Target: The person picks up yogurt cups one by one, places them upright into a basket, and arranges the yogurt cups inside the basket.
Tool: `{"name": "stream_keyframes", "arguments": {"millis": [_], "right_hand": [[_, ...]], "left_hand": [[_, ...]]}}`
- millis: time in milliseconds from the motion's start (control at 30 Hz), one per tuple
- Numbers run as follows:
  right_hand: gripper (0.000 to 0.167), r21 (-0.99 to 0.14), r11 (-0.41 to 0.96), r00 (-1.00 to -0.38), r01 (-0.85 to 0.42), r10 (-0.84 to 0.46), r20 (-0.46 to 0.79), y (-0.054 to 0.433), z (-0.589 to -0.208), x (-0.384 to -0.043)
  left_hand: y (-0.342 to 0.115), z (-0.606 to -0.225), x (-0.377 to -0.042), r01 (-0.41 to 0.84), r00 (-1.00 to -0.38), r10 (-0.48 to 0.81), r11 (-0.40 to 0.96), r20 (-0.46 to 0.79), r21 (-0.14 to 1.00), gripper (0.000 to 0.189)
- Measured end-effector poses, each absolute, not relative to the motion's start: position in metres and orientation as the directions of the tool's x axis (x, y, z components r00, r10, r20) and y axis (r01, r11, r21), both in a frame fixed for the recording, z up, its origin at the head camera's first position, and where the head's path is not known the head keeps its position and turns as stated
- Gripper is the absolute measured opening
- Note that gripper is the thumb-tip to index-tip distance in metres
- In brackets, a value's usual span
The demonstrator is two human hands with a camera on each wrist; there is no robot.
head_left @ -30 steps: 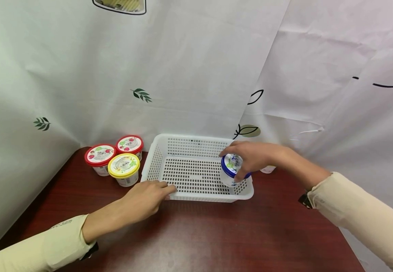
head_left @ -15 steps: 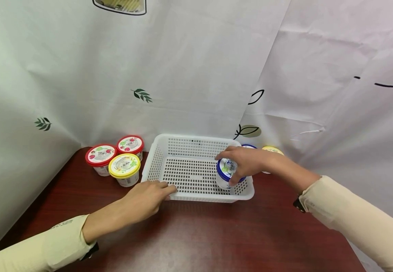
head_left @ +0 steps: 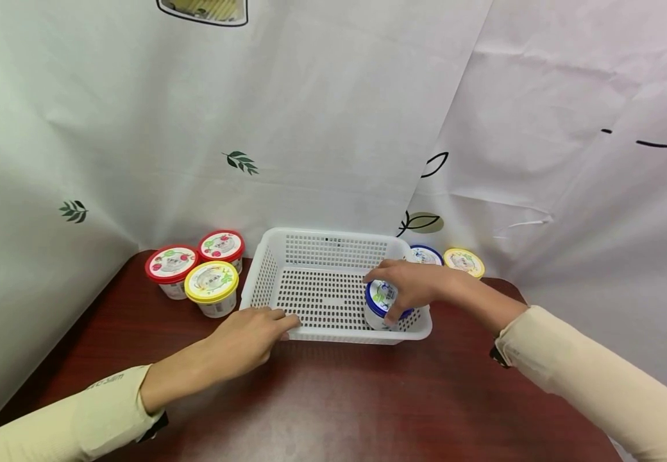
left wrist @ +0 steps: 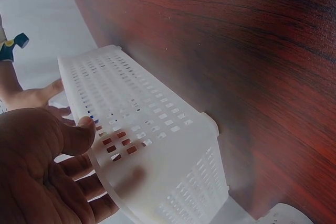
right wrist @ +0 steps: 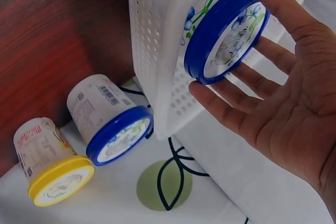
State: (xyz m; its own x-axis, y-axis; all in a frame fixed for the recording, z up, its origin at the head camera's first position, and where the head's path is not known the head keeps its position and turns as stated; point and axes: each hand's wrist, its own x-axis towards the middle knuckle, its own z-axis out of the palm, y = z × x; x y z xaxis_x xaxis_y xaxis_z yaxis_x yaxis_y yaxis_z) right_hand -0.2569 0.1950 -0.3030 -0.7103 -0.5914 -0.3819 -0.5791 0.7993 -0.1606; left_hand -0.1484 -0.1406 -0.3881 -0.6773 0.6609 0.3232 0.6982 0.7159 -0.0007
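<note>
A white perforated plastic basket (head_left: 333,333) stands on the table. My left hand (head_left: 255,330) grips its near rim toward the left corner; in the left wrist view the thumb lies outside the wall and the fingers inside. Within the basket's right end, a blue-lidded tub (head_left: 381,296) with blueberry pictures stands upright, low by the basket floor. My right hand (head_left: 417,282) holds this tub from above. In the right wrist view, thumb and fingers (right wrist: 218,103) spread around the edge of its blue lid (right wrist: 231,38).
Left of the basket stand two red-lidded tubs (head_left: 170,264) and a yellow-lidded tub (head_left: 211,282). Behind its right end are another blue-lidded tub (right wrist: 118,135) and another yellow-lidded tub (head_left: 464,262). A white printed sheet (head_left: 333,128) hangs behind the dark red table (head_left: 333,398).
My right hand has moved the blue-lidded tub down and slightly left inside the basket. The two tubs behind the right hand now show more. My left hand has stayed at the rim.
</note>
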Motion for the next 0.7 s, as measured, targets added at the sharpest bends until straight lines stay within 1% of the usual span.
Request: {"name": "stream_keyframes", "arguments": {"millis": [300,700], "right_hand": [[0.086,-0.160,0.788,-0.689,-0.595,-0.602,-0.404,0.191,-0.312,-0.258],[0.086,-0.170,0.782,-0.666,-0.599,-0.605,-0.436,0.191,-0.318,-0.258]], "left_hand": [[-0.140,-0.388,-0.148,0.695,-0.681,0.656,0.719,0.325,0.006,0.029],[-0.140,-0.387,-0.149,0.694,-0.683,0.656,0.720,0.320,0.007,0.022]]}}
